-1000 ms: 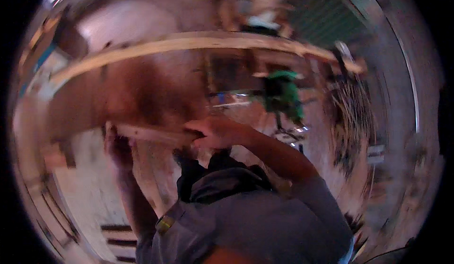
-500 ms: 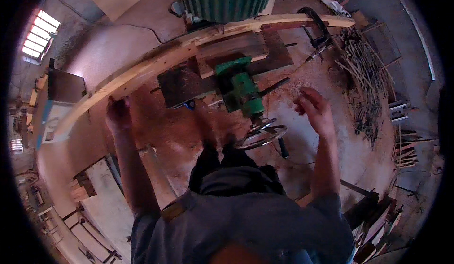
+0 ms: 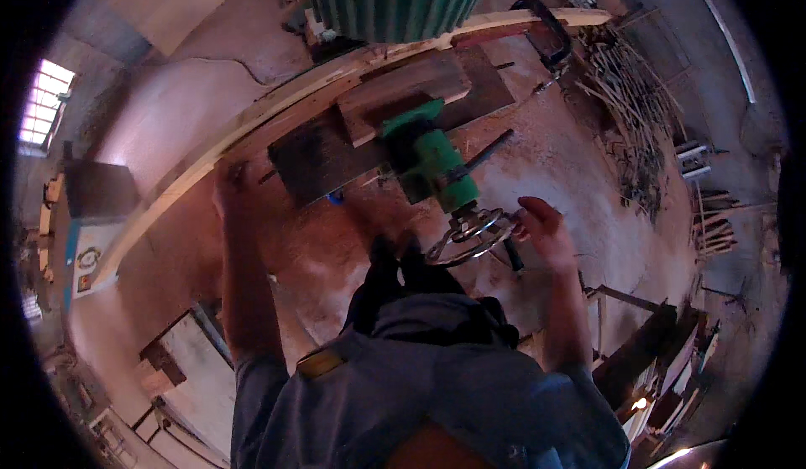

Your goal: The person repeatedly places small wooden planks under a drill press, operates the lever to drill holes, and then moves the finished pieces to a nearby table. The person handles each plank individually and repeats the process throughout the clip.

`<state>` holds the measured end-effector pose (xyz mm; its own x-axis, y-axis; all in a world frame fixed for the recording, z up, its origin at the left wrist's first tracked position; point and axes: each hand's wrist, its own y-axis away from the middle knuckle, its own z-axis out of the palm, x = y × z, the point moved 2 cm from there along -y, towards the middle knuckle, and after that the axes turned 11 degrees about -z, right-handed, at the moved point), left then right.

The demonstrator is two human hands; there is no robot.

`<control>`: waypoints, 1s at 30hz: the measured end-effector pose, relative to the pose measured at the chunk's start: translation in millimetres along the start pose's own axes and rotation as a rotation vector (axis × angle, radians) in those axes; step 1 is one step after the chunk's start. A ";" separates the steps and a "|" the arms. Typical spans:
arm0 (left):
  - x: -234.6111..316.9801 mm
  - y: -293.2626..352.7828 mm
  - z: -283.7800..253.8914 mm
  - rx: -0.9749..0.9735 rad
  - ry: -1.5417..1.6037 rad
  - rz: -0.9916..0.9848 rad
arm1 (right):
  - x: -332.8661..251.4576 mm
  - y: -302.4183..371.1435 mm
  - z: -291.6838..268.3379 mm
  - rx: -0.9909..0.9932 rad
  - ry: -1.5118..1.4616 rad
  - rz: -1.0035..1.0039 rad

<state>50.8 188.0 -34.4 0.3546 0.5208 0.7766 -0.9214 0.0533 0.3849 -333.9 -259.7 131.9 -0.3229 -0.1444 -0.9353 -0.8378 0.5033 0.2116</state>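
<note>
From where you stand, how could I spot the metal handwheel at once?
Start at the big ribbed green casing at the top, then come down to the smaller green block below it. The handwheel is at that block's lower end, just left of the right hand. Its round, shiny silver rim sets it apart from the dull green block.

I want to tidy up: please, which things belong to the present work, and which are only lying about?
Likely in use:
- long wooden beam, near left hand
- chrome handwheel, near right hand
- green machine part

Likely lying about:
- stick pile
- pale board
</note>
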 end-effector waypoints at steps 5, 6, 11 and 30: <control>-4.5 26.5 90.2 0.046 -0.063 -0.338 | -1.2 2.2 15.9 0.017 -0.027 0.018; -11.0 19.9 98.7 0.008 -0.113 -0.370 | -2.2 1.3 15.5 0.025 -0.016 0.018; -25.9 24.3 140.7 -0.130 -0.399 -0.394 | 8.5 0.3 11.8 0.044 -0.042 -0.035; -55.3 26.4 188.0 -0.009 -0.523 -0.341 | 20.6 -66.5 -5.9 0.110 -0.226 -0.019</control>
<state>36.7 0.4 26.5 0.6582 -0.0128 0.7527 -0.7429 0.1511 0.6521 -287.5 -301.2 100.3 -0.1902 0.0329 -0.9812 -0.7858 0.5940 0.1723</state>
